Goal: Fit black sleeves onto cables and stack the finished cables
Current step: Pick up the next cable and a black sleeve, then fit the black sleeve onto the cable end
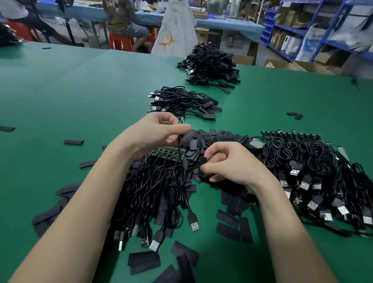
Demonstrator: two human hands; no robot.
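The left hand [154, 134] pinches a thin black cable [180, 141], its grip above a row of small green boards [166, 154]. Just right of that grip, the right hand [229, 164] grasps a black sleeve [202, 165] over loose sleeves on the green desk [56, 90]. Beyond both grips lie two stacks of finished cables [182, 103].

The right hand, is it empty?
No, the right hand pinches a flat black sleeve between its thumb and fingers, just above the loose sleeves on the green table.

Green tabletop [77, 84], loose black sleeves [213, 140] scattered, heaps of unfinished cables [320, 167], two stacks of finished cables [182, 101] farther back
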